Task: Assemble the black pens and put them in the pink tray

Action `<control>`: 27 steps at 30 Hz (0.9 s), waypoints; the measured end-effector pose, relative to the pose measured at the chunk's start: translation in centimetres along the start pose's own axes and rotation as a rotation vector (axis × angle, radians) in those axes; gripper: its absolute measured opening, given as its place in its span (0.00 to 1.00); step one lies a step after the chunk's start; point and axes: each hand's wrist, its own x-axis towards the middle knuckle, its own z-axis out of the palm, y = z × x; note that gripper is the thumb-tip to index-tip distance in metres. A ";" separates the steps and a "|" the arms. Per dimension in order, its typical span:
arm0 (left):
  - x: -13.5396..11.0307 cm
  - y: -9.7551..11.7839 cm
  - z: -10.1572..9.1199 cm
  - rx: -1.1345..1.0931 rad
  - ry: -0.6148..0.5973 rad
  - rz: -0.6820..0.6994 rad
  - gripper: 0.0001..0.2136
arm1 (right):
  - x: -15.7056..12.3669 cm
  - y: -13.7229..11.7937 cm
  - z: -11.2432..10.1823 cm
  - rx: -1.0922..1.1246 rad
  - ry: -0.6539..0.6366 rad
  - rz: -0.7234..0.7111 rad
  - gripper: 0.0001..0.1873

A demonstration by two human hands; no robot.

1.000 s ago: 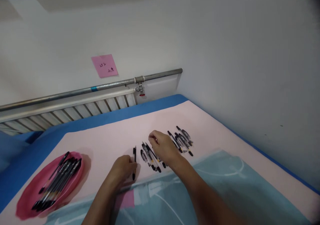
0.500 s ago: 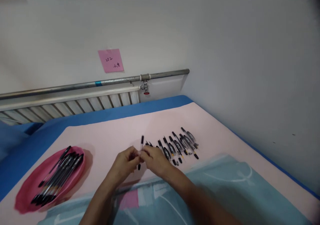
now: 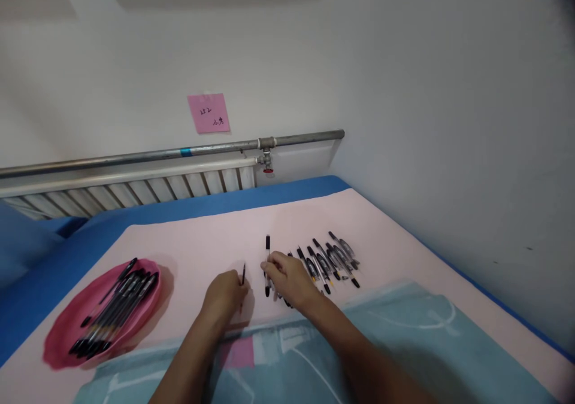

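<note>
The right hand (image 3: 290, 278) has its fingers clenched round a clear plastic pen with a black cap (image 3: 268, 247), whose long axis points away from the person, cap end farthest. Just left of it and not touching, the left hand (image 3: 223, 296) pinches a thin dark rod (image 3: 243, 274), roughly parallel. Both are low over the pink sheet (image 3: 202, 242), beside a row of similar pens (image 3: 333, 258).

Hidden, cropped and unreadable parts

The clear plastic pen with black cap (image 3: 268, 247) is partly covered by the right hand (image 3: 287, 278). The thin dark rod (image 3: 243, 274) is mostly hidden by the left hand (image 3: 223, 296). Both forearms are blurred and cut by the bottom edge. The writing on the pink square paper note (image 3: 208, 113) cannot be read.
</note>
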 end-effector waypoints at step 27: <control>-0.3 -3.2 -3.2 -1.901 0.064 0.016 0.09 | -1.7 -1.7 0.8 -0.387 -0.250 -0.177 0.07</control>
